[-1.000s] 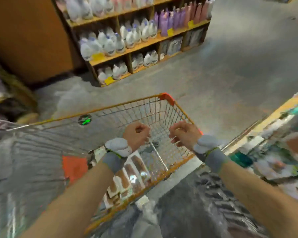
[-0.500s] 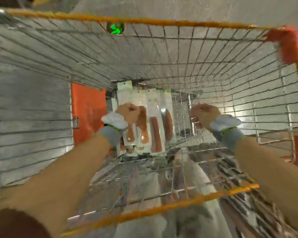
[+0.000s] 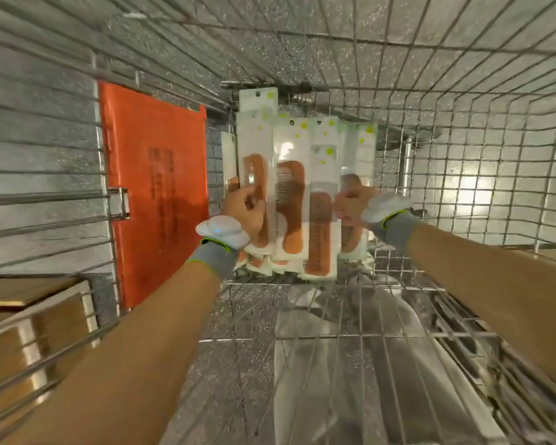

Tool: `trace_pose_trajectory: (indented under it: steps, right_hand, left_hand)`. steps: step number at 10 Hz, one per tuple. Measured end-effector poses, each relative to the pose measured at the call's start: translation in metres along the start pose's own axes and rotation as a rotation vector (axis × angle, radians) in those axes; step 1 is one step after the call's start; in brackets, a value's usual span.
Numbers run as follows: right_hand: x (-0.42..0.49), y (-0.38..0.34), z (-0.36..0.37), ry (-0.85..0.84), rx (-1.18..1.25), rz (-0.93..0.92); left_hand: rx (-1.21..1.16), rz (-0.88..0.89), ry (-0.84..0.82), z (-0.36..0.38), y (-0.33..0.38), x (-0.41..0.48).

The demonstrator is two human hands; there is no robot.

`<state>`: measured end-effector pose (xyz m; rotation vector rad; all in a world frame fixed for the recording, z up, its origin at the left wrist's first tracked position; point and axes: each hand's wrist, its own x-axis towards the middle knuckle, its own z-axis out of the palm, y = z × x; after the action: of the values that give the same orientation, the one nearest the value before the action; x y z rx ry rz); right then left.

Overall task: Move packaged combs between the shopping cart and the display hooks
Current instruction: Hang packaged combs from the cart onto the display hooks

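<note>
Loosely fanned comb packs (image 3: 291,187), brown, clear-fronted, white-carded, in cart (image 3: 463,149).

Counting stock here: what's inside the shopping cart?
Packaged combs, fanned in overlapping layers inside the cart. The left hand and right hand each grip them. An orange panel sits on the left side. Lower packs are mostly covered, so their count is hidden.

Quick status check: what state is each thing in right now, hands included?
comb packs: inside the cart, bunched side by side, held at both edges.
left hand: grips the bunch's left edge.
right hand: grips the bunch's right edge.
cart: loaded with the packs.
orange panel: flat against the cart's wire side.
</note>
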<state>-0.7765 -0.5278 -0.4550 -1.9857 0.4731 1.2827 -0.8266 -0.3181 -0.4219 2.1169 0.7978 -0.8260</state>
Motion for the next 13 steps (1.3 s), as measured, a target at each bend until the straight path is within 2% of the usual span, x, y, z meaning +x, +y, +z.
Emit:
trace_pose_trajectory:
  steps: [2,3,4,5,6,7,8,9,10,12,13]
  right_hand:
    - [0.011,-0.015,0.007,-0.064,0.122,0.057]
    - [0.015,-0.019,0.009,-0.082,0.282,0.117]
    - [0.012,-0.023,0.013,-0.125,0.177,0.023]
    - [0.006,-0.018,0.013,-0.126,0.084,0.004]
    - [0.005,-0.011,0.016,-0.060,0.052,0.030]
    - [0.002,-0.005,0.015,-0.057,0.108,0.096]
    - [-0.010,-0.010,-0.006,-0.087,0.320,0.171]
    - [-0.014,-0.017,-0.014,-0.108,0.347,0.175]
    - [-0.020,-0.023,-0.021,-0.016,0.312,0.049]
    - [-0.038,-0.023,-0.042,-0.005,0.436,0.065]
    - [-0.040,-0.023,-0.046,0.038,0.426,0.073]
  left_hand:
    - [-0.008,-0.019,-0.006,0.007,-0.004,0.003]
    - [-0.042,0.030,0.045,0.011,0.005,0.006]
    - [-0.032,0.039,0.082,0.017,0.005,0.012]
    - [0.025,0.009,0.106,0.027,0.004,0.021]
    - [-0.038,-0.014,0.077,0.036,0.005,0.025]
    - [0.033,-0.043,0.004,0.036,0.007,0.027]
    - [-0.016,-0.052,-0.006,0.032,0.016,0.023]
    - [-0.191,-0.073,-0.050,0.030,0.028,0.012]
    - [-0.408,-0.091,-0.093,0.033,0.050,-0.002]
    - [-0.545,-0.101,-0.137,0.037,0.077,-0.001]
    - [-0.207,0.090,0.058,0.031,0.071,0.010]
